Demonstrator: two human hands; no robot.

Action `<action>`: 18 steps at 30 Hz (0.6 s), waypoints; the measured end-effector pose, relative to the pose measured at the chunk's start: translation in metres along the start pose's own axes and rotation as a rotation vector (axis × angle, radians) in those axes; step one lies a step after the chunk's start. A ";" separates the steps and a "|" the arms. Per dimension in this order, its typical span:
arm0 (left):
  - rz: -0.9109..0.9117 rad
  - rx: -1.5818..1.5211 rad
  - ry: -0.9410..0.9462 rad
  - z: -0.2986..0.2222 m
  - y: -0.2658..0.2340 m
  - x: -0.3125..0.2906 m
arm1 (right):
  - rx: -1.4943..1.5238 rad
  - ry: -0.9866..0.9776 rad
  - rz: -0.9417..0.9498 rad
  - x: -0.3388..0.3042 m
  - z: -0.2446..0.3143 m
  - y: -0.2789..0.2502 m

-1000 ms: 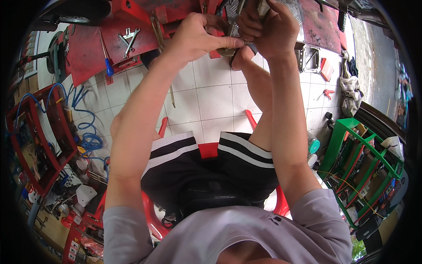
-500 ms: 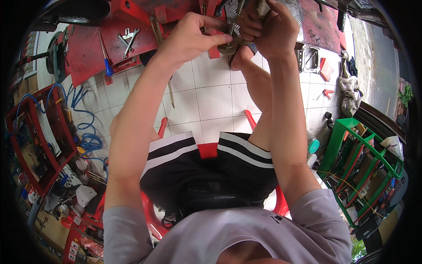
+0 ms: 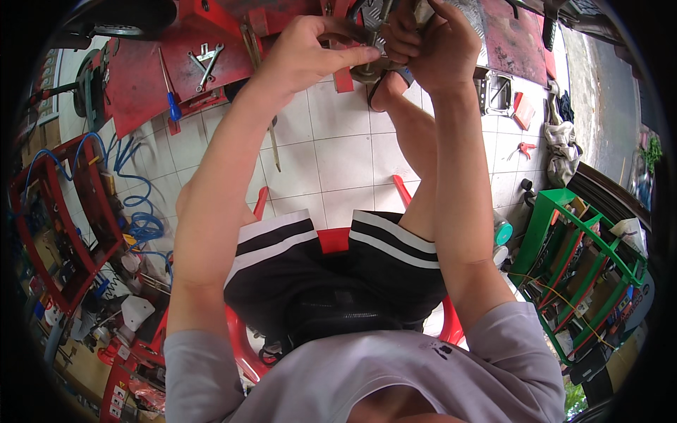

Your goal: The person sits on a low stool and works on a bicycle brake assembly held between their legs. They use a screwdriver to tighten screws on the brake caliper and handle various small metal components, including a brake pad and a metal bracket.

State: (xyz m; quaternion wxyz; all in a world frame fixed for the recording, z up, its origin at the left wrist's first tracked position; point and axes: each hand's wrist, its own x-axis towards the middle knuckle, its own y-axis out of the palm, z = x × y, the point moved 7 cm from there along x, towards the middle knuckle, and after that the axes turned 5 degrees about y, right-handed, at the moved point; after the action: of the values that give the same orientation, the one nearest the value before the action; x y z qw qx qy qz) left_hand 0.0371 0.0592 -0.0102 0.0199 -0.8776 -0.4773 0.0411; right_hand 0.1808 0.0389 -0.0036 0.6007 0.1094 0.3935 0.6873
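At the top centre, my left hand (image 3: 300,56) reaches to a thin upright metal rod (image 3: 371,41), its thumb and fingers closed about it. A roundish, dull metal piece (image 3: 367,74) sits at the rod's lower end, just below the thumb. Close beside it on the right, my right hand (image 3: 443,53) is curled, with its fingers bent inward by a worn metal part (image 3: 423,15). The curled fingers hide most of what they grip.
A red work platform (image 3: 144,92) carries two crossed wrenches (image 3: 206,67) and a blue-handled screwdriver (image 3: 171,99). A coiled blue hose (image 3: 144,225) hangs at the left. Right of me stand a green rack (image 3: 564,261) and red-handled pliers (image 3: 524,149) on the tiles.
My left thumb has shifted slightly up and to the right along the rod, and the left fingers have moved a little. My right hand stays almost in place.
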 end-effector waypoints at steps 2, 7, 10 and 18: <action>0.045 -0.019 -0.095 0.016 0.000 -0.001 | -0.032 -0.014 -0.017 -0.001 0.002 0.001; -0.005 0.095 0.070 0.003 0.002 0.002 | 0.044 0.015 -0.005 0.001 -0.001 0.001; 0.034 -0.023 -0.023 0.014 0.002 0.002 | 0.025 0.012 -0.019 0.001 -0.001 0.001; 0.001 -0.021 0.030 0.010 0.003 0.003 | 0.000 -0.011 -0.026 0.001 0.001 0.002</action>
State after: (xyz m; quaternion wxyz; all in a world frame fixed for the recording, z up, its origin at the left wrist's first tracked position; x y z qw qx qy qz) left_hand 0.0405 0.0598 -0.0207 0.0177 -0.8786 -0.4767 0.0227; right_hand 0.1793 0.0399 -0.0018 0.6117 0.1082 0.3913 0.6790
